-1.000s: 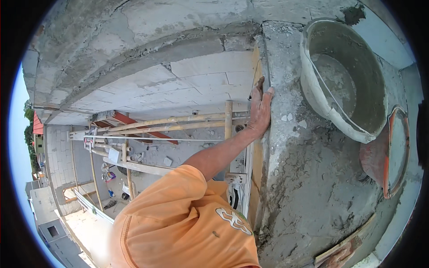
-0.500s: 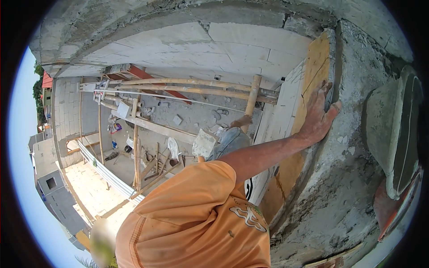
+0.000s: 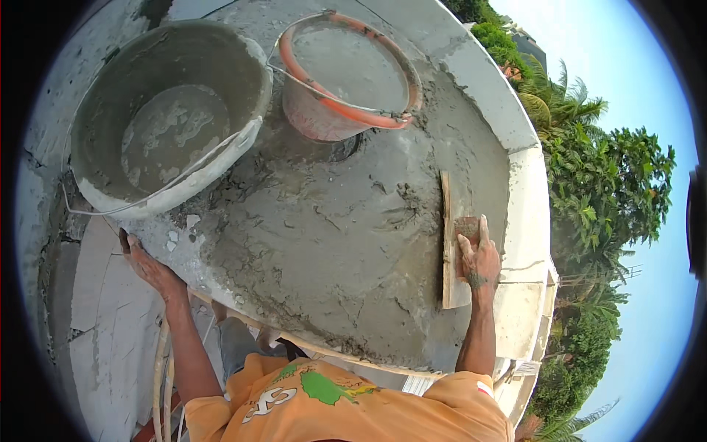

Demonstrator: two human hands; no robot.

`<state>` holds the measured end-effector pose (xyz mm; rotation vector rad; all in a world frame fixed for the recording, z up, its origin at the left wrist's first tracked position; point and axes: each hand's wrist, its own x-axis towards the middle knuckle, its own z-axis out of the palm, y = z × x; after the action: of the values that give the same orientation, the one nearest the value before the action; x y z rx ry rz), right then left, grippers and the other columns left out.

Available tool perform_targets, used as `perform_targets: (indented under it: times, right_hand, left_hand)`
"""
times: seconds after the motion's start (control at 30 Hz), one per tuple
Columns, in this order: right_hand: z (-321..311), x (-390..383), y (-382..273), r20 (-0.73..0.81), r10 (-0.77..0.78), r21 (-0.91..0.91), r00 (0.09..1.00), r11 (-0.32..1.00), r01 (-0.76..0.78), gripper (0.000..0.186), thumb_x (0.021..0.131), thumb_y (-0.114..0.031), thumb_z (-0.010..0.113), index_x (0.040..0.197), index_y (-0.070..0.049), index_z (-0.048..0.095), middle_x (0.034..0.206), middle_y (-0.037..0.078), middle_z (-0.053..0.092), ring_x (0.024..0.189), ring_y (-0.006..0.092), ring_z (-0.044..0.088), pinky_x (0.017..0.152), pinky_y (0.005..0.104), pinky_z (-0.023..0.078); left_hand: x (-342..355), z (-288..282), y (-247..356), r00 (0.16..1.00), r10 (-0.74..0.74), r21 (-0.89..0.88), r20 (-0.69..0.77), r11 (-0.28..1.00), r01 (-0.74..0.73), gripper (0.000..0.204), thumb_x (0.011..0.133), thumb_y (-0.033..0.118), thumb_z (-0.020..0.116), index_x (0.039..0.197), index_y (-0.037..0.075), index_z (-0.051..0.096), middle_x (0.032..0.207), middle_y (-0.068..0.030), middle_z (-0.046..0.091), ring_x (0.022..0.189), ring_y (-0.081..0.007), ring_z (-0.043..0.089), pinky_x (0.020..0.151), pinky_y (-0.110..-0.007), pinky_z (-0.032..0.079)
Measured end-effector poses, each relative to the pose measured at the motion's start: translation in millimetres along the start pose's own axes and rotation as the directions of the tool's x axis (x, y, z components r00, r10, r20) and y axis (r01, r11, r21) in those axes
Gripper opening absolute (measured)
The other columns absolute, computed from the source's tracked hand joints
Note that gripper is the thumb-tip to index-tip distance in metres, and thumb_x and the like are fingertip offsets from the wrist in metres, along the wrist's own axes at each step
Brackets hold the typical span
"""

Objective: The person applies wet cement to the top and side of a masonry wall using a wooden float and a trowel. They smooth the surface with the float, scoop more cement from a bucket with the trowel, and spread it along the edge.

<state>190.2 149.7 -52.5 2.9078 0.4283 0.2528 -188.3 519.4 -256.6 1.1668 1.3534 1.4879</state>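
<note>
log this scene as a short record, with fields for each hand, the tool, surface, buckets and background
left hand: open, at the edge of the concrete slab, near the large grey bucket
right hand: gripping the wooden float by its block handle
tool: wooden float, at the right side of the wet mortar
surface: wet grey mortar, roughly spread over the slab
buckets: large grey one at left; smaller orange-rimmed bucket beside it
background: pale low wall, then green trees and blue sky

Your shirt (image 3: 361,409) is orange, printed in green, white and yellow. The cement (image 3: 331,228) is grey; your float handle (image 3: 465,227) seems reddish-brown at this size.
</note>
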Motion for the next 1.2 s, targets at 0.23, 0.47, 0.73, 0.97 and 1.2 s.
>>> perform_targets:
  times: [0.23, 0.47, 0.73, 0.97, 1.2]
  right_hand:
    - [14, 8, 7, -0.116, 0.063, 0.102, 0.991, 0.993, -0.052, 0.074, 0.088, -0.050, 0.064, 0.151, -0.031, 0.032, 0.089, 0.017, 0.061, 0.080, 0.0356, 0.066, 0.069, 0.0476, 0.053]
    - [20, -49, -4, -0.090, -0.212, 0.132, 0.973, 0.966, 0.223, 0.077, 0.085, -0.045, 0.069, 0.151, -0.031, 0.032, 0.085, 0.015, 0.057, 0.072, 0.0346, 0.064, 0.060, 0.0445, 0.053]
    - [-1, -95, 16, -0.112, -0.227, 0.340, 0.967, 0.906, 0.252, 0.075, 0.084, -0.041, 0.071, 0.150, -0.028, 0.038, 0.082, 0.012, 0.054, 0.067, 0.0293, 0.060, 0.055, 0.0423, 0.050]
    - [15, -55, -1, -0.217, -0.242, 0.194, 0.946, 0.939, 0.285, 0.072, 0.084, -0.040, 0.071, 0.148, -0.025, 0.040, 0.083, 0.012, 0.054, 0.068, 0.0281, 0.061, 0.056, 0.0402, 0.053]
    - [-7, -121, 11, -0.177, -0.457, 0.287, 0.872, 0.823, 0.490, 0.073, 0.082, -0.040, 0.072, 0.147, -0.023, 0.044, 0.081, 0.011, 0.053, 0.066, 0.0251, 0.060, 0.055, 0.0379, 0.052]
  left_hand:
    - [-1, -6, -7, 0.991, -0.082, -0.139, 0.104, 0.986, 0.097, 0.063, 0.103, 0.041, 0.039, 0.144, -0.006, 0.034, 0.148, -0.0178, 0.036, 0.134, -0.0283, 0.036, 0.113, -0.040, 0.027]
    - [-1, -3, -3, 0.991, -0.091, -0.047, 0.093, 0.994, 0.096, 0.065, 0.102, 0.046, 0.037, 0.143, -0.003, 0.036, 0.141, -0.0201, 0.039, 0.129, -0.0313, 0.040, 0.110, -0.043, 0.033]
    - [5, -6, -14, 0.992, -0.073, -0.017, 0.101, 0.997, 0.075, 0.072, 0.102, 0.054, 0.028, 0.141, -0.006, 0.036, 0.144, -0.0218, 0.038, 0.129, -0.0338, 0.042, 0.110, -0.046, 0.034]
    - [17, -22, -52, 0.868, 0.425, 0.552, 0.258, 0.672, -0.493, 0.072, 0.089, 0.037, 0.056, 0.144, -0.002, 0.030, 0.142, -0.0266, 0.038, 0.129, -0.0404, 0.041, 0.107, -0.050, 0.036]
    - [33, -27, -63, 0.953, 0.208, 0.144, 0.220, 0.959, -0.243, 0.072, 0.095, 0.040, 0.058, 0.145, 0.000, 0.027, 0.138, -0.0273, 0.040, 0.122, -0.0402, 0.044, 0.103, -0.052, 0.038]
